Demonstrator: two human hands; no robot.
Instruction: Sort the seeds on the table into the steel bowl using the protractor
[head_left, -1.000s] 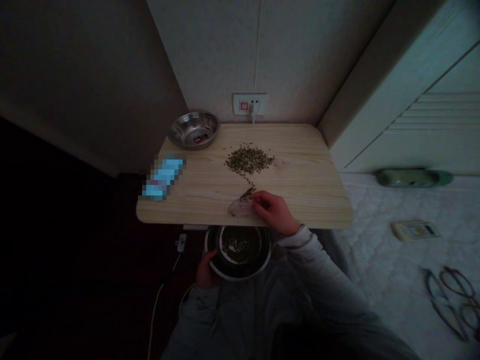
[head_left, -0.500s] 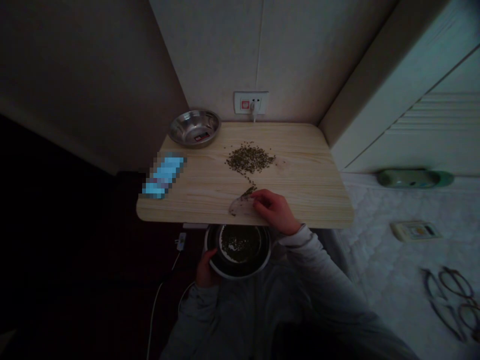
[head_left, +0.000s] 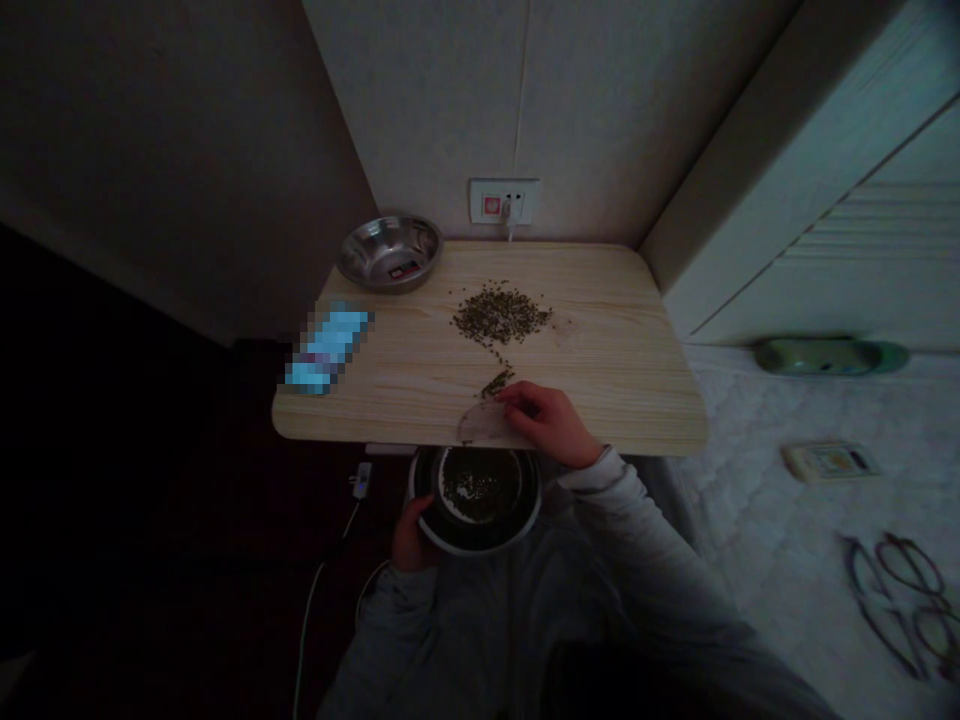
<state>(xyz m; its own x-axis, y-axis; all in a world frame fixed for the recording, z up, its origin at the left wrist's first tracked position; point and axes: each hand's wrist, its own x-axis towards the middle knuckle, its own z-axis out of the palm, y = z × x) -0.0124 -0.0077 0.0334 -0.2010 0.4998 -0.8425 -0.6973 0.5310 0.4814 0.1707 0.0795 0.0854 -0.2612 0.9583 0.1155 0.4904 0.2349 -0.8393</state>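
We are listing: left hand (head_left: 411,535) gripping a steel bowl (head_left: 475,500) under the wooden tabletop (head_left: 615,340); right hand (head_left: 547,420) closing on a translucent sheet (head_left: 484,423) beside green seeds (head_left: 501,315). Risk: we are noting seeds could scatter if the sheet slips.

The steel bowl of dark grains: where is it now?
In the head view, the steel bowl sits below the table's near edge, held by the left hand.
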